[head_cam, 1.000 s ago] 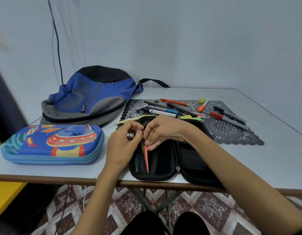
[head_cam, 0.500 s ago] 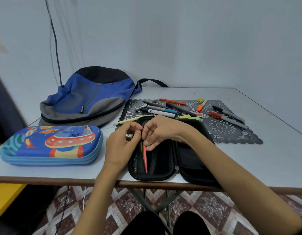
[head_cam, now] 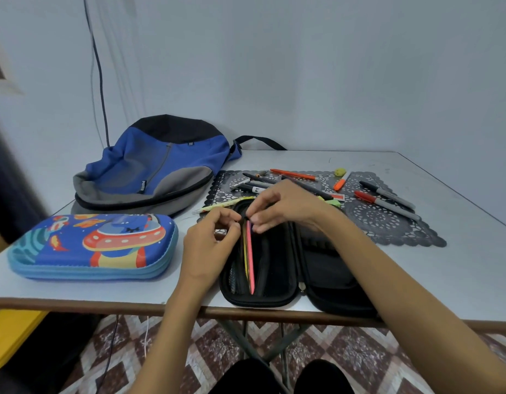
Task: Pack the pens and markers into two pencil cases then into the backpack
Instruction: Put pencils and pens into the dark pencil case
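Far left on the bench (head_cam: 473,265): a blue case (head_cam: 92,245) with a spaceship on it, zipped shut and lying flat, likely kept for later. Behind it a backpack (head_cam: 160,166), slumped on its side by the wall, closed as far as can be seen, so likely last in line. Next, a pale pen (head_cam: 226,202) lying loose between the backpack and the hands. Then the left hand (head_cam: 209,245), fingers curled in at the top left rim of the black case (head_cam: 260,302), maybe to keep that side steady; cannot tell whether pinching anything. Black case spread open like a book at the near edge of the bench, close to the body for easy reach. In its left half a pink pen (head_cam: 250,257) lying long-ways, with a yellow pen (head_cam: 245,251) just beside it. Right hand (head_cam: 286,206) reaching across, fingertips pinching the top end of the pink pen, likely to tuck it into place. Right half of the case dark, nothing plain to see inside. Further right a dark lacy mat (head_cam: 388,226), with the loose pens kept together on it. Counted: two cases, one backpack, two bright pens in the black case. On the mat, four easy to count: one orange pen (head_cam: 293,174), one orange marker (head_cam: 341,182), one red marker (head_cam: 385,206), one black marker (head_cam: 387,194). A bunch more behind the right hand, too crossed over to count.
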Demonstrator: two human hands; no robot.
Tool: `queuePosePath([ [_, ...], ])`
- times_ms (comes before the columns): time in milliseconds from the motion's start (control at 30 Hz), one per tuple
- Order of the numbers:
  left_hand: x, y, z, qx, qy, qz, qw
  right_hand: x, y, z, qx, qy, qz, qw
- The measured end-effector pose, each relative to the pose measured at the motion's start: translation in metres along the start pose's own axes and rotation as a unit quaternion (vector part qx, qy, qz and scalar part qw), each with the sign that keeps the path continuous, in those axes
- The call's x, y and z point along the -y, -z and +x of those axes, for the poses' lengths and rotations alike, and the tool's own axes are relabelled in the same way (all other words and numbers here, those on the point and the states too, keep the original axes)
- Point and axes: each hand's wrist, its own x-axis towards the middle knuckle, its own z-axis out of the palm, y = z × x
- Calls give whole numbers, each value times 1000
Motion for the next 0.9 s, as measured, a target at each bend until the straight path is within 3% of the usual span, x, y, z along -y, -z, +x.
queuePosePath([
  [200, 2, 1, 0, -4, 5, -7, 1000, -6, 60, 14, -250, -2, 29, 968],
  [333, 0, 1, -1, -2, 7, 0, 1000, -36, 90, 22, -361, -65, -129, 921],
  [567, 2, 1, 0, -3, -1, 4, 1000, -65, 90, 34, -347, -97, -298, 884],
  [700, 5, 0, 1, -1, -1, -4, 1000, -64, 90, 44, -335, -100, -414, 840],
  [800, 5, -1, 1, -1, -2, -14, 1000, -64, 95, 48, -328, -87, -434, 835],
  [900, 4, -1, 1, -5, 3, -18, 1000, -57, 94, 46, -371, -31, -392, 841],
])
